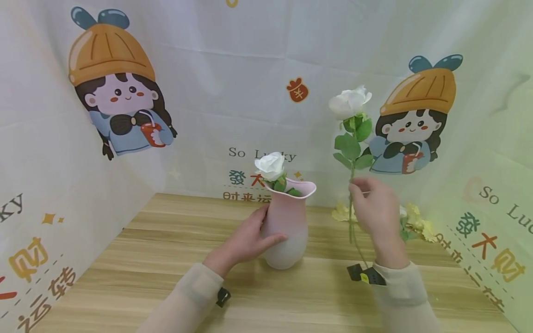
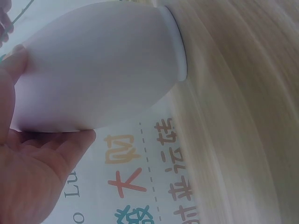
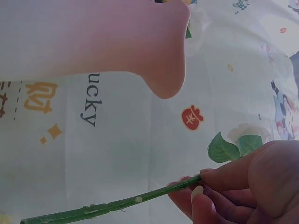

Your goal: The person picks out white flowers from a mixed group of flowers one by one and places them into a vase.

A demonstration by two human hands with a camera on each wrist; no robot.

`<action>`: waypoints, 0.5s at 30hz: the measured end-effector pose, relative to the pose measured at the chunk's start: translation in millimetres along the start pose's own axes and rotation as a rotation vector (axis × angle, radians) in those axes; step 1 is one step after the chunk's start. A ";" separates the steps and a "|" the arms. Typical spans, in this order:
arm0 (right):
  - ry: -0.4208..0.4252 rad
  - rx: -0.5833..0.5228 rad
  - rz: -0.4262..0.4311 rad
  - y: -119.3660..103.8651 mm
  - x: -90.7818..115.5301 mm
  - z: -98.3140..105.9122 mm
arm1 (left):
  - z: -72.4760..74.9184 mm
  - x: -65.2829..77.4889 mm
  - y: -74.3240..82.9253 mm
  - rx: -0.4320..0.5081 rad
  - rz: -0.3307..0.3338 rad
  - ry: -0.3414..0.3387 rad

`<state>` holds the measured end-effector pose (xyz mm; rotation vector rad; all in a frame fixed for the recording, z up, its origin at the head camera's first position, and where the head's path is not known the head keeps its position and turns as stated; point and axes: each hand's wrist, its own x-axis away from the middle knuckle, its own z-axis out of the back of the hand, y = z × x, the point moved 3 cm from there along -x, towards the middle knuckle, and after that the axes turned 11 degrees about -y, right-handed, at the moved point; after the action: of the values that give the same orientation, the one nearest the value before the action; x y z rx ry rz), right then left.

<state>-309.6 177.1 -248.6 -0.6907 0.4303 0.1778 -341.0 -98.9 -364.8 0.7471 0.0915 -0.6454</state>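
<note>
A pink-to-white vase (image 1: 287, 226) with a wavy rim stands upright on the wooden table, and one white rose (image 1: 270, 166) leans out of its mouth to the left. My left hand (image 1: 245, 236) grips the vase's left side, thumb across the front; in the left wrist view the fingers (image 2: 70, 149) curve along its body. To the right of the vase, my right hand (image 1: 376, 208) pinches the green stem (image 3: 121, 203) of a second white rose (image 1: 350, 102) between thumb and fingertips. This rose is held upright, its bloom higher than the vase rim and its stem end hanging down.
Yellow flowers (image 1: 416, 222) lie on the table (image 1: 166, 259) at the back right, partly hidden behind the right hand. A printed cloth (image 1: 208, 92) with cartoon figures hangs behind and along both sides of the table. Small black devices (image 1: 366, 274) are strapped at the wrists.
</note>
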 end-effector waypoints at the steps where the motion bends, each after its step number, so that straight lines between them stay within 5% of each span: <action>1: 0.000 -0.004 0.007 -1.9 0.4 -0.8 | 0.0 0.2 0.0 0.000 0.001 -0.001; 15: 0.226 -0.127 0.156 -22.2 5.2 3.6 | 0.4 0.3 1.1 0.003 -0.007 0.002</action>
<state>-297.2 162.7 -235.6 -0.8059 0.6945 0.2778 -340.1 -98.8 -363.9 0.7512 0.0952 -0.6518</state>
